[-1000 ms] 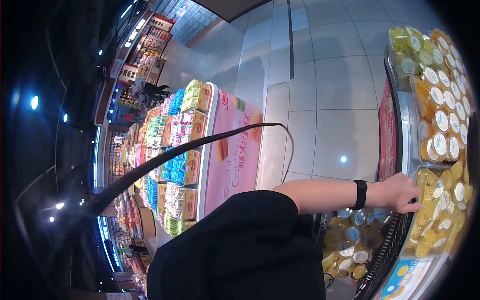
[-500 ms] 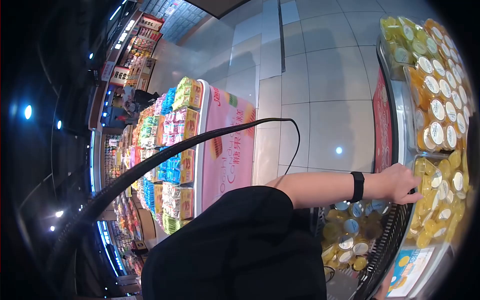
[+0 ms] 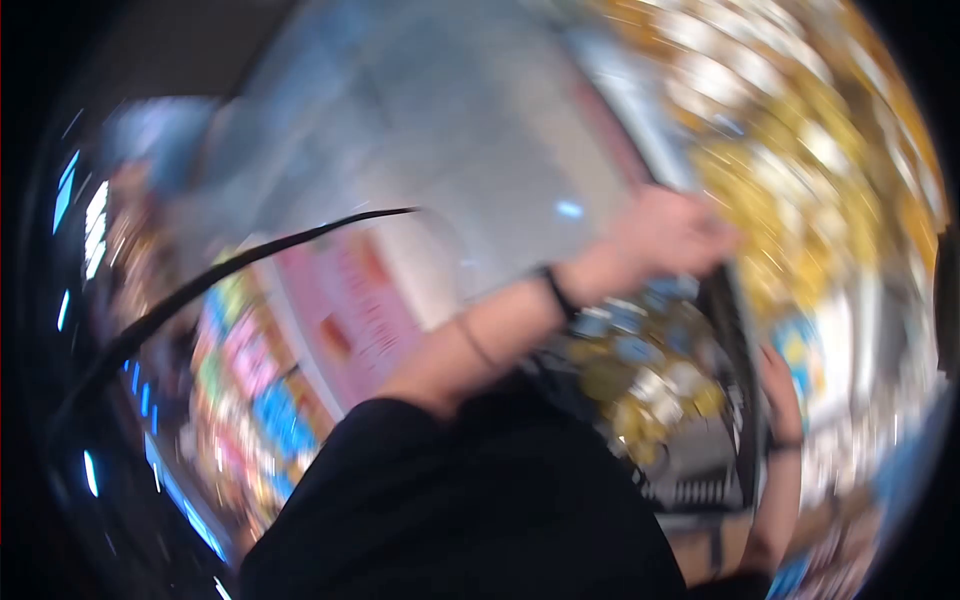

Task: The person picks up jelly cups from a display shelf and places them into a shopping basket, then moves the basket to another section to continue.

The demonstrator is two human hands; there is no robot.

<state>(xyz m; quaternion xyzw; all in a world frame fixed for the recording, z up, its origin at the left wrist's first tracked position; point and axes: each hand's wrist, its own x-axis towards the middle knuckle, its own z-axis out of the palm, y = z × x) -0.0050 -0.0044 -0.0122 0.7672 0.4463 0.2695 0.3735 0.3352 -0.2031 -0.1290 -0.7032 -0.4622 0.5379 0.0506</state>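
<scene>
Blurred by motion, my left hand [image 3: 675, 232], with a dark band on its wrist, is curled at the upper corner of a black slatted basket [image 3: 742, 440]. Its fingers look closed on the basket's rim. Round jelly cups [image 3: 640, 390], yellow and clear with pale lids, fill the basket's upper part. My right hand [image 3: 780, 382] is beside the basket's right side, its wrist also banded. Its fingers point upward, but blur hides whether they grip the rim.
Trays of yellow and orange cups with white labels [image 3: 800, 190] line the counter at right. A pink-fronted candy display [image 3: 345, 300] stands left across the tiled floor [image 3: 450, 130]. A black strap [image 3: 250, 255] crosses the left side.
The view has swung and blurred. My left hand and the basket now appear farther left and higher in view. More of my right hand and forearm shows beside the basket.
</scene>
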